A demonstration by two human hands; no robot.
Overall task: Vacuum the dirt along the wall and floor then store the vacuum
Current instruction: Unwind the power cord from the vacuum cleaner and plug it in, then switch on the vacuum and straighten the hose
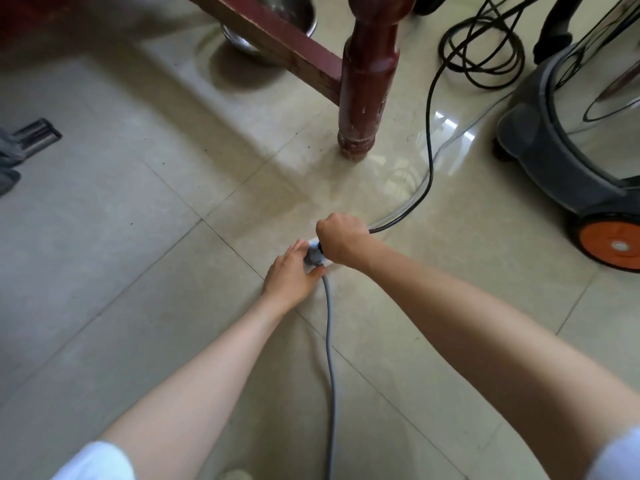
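Note:
A grey canister vacuum (540,157) with an orange wheel (611,242) stands at the right. Its black power cord (430,140) runs across the tiled floor to a white socket block (313,244) on the floor. My right hand (341,242) grips the black plug at that socket. My left hand (292,273) holds the socket block, thumb and fingers on either side. A grey cable (329,341) leads from the socket toward me. The vacuum's floor nozzle (36,135) lies at the far left.
A dark red wooden table leg (367,81) and crossbar stand just beyond my hands. A steel bowl (273,26) sits under the table. Loose black cord coils (485,46) lie at the top right. Small dark specks dot the beige tiles.

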